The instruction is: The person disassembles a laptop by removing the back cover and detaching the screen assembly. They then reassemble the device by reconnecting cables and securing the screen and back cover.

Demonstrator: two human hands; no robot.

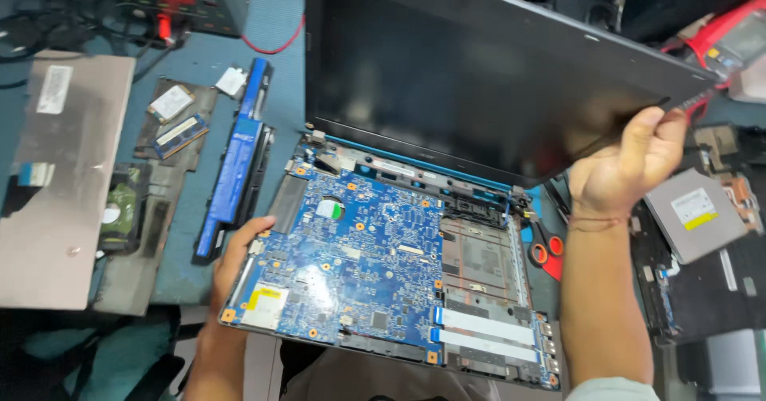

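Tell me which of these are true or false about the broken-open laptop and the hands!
1. The right hand holds the edge of the laptop screen. True.
2. The big circuit board is red. False: it is blue.
3. The left hand touches the left side of the laptop base. True.
4. The scissors are in the left hand. False: they lie on the table, right of the laptop.
5. A long blue battery lies left of the laptop. True.
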